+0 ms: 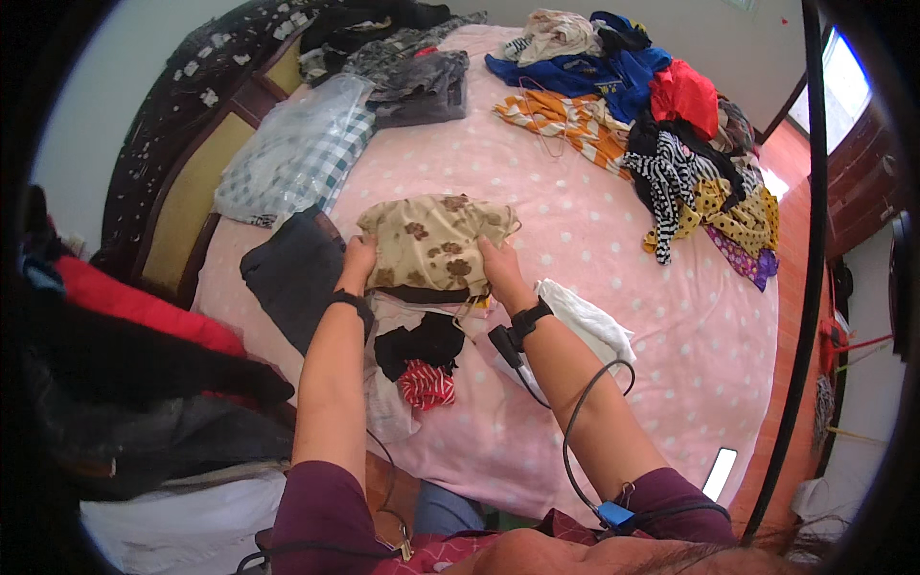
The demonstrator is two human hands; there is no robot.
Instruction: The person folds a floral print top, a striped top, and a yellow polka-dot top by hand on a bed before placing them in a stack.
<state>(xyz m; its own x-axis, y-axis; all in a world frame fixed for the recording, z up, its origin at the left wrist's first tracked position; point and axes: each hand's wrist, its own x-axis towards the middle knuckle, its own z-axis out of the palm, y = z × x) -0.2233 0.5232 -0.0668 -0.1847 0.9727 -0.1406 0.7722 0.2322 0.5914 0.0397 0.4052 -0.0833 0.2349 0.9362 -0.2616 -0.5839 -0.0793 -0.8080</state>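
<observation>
Between my two hands is a folded beige garment (435,241) with brown flower prints. My left hand (361,257) grips its left edge, and my right hand (499,262) grips the right edge with the thumb on top. A thin drawstring hangs from its lower right side. Under its near edge a dark cloth shows. Left of it lies a folded dark grey garment (295,269), partly behind my left wrist. Closer to me are a crumpled black cloth (424,341) and a red-and-white patterned cloth (429,386). A folded white cloth (589,316) lies beside my right forearm.
The bed has a pink dotted cover (460,162). At the back left sit a checked item in clear plastic (298,154) and folded dark clothes (420,90). A mixed heap of clothes (611,79) covers the far right. A phone (719,474) lies near the right edge.
</observation>
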